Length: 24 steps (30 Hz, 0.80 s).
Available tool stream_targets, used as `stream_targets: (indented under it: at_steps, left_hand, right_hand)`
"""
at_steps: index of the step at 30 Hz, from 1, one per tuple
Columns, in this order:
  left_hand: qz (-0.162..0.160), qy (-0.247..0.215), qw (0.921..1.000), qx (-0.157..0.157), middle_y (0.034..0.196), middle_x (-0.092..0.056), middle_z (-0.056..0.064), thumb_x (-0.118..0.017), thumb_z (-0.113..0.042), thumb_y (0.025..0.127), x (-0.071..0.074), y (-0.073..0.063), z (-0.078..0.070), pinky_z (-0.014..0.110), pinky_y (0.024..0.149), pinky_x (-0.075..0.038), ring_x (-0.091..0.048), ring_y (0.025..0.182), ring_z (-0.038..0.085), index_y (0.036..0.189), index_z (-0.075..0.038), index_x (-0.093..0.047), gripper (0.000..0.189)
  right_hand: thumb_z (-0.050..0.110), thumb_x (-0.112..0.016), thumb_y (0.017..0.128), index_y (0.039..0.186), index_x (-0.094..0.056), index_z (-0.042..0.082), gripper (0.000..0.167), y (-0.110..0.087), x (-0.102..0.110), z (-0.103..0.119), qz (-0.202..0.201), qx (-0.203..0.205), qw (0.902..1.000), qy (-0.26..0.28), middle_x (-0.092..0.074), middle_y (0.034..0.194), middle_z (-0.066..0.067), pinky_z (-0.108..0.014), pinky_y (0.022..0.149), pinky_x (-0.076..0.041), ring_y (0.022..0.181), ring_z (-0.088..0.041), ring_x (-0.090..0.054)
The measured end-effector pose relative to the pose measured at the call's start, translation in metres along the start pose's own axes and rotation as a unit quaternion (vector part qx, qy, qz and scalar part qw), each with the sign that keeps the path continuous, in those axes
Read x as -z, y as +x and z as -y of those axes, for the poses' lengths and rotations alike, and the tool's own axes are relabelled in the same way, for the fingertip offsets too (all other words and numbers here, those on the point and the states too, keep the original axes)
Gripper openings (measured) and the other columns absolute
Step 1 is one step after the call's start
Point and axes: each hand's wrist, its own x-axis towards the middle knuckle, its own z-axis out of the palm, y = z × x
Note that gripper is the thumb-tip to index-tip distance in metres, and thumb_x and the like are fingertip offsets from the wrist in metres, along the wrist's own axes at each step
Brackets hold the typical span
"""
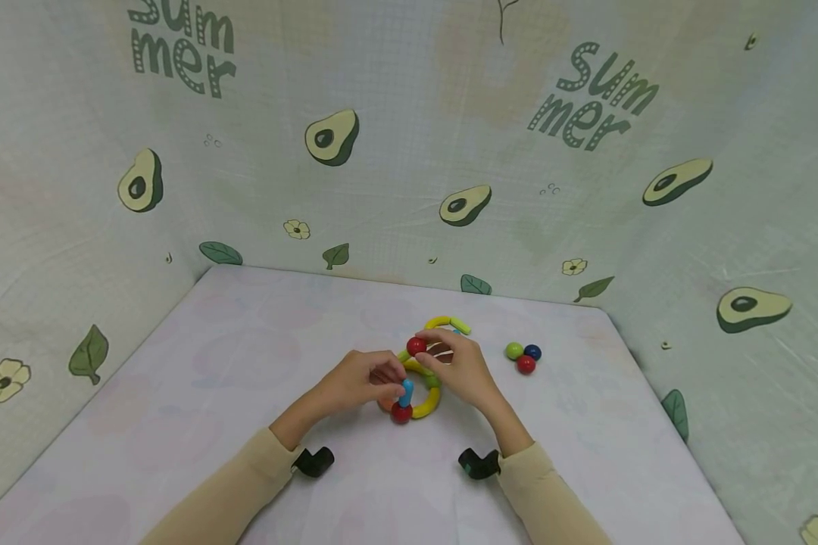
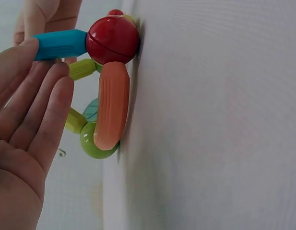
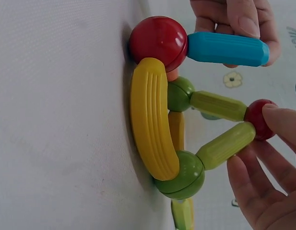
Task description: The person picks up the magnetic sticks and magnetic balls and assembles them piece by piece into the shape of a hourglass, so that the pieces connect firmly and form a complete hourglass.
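A ring of curved yellow rods [image 3: 153, 122] and an orange curved rod [image 2: 112, 103] lies on the table, joined by green balls [image 3: 186, 172] and a red ball [image 2: 114, 39] at the near side. From that red ball a straight blue rod [image 3: 228, 49] stands up. My left hand [image 1: 364, 378] pinches its upper end between thumb and fingers. Two light green rods [image 3: 227, 146] rise from the green balls and meet at a second red ball [image 3: 259, 119]. My right hand [image 1: 460, 367] pinches this upper ball.
Right of the ring, a loose green ball [image 1: 514, 350], a dark blue ball [image 1: 532, 352] and a red ball [image 1: 526, 365] sit together. Behind my right hand lie a yellow curved rod [image 1: 439, 321] and a light green rod [image 1: 460, 325]. A printed cloth [image 1: 395, 227] hangs behind the table.
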Motion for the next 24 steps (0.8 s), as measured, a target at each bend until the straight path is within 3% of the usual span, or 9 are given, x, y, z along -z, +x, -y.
stream_targets:
  at_steps: [14,24]
  left_hand:
    - [-0.041,0.011,0.9986,0.030,0.103,-0.077,-0.011,-0.080,-0.024,0.097,-0.0034,0.0009,-0.0005,0.027,0.091,-0.061,-0.073,0.095,0.007,0.114,-0.020,-0.071,0.020]
    - [-0.058,0.009,0.9967,0.055,0.105,-0.080,-0.008,-0.079,-0.024,0.098,-0.0069,0.0004,-0.0009,0.031,0.087,-0.062,-0.075,0.093,0.007,0.133,-0.020,-0.060,0.041]
  right_hand:
    - [0.018,-0.078,0.099,0.129,-0.073,0.018,0.031,0.0003,0.0036,-0.0021,0.023,-0.003,0.9996,0.015,-0.075,0.123,0.003,-0.047,0.093,-0.062,0.109,-0.027,-0.072]
    - [0.014,-0.078,0.099,0.127,-0.073,0.018,0.029,0.0006,0.0070,-0.0027,0.048,0.020,0.9986,0.014,-0.075,0.121,0.002,-0.043,0.091,-0.063,0.107,-0.026,-0.073]
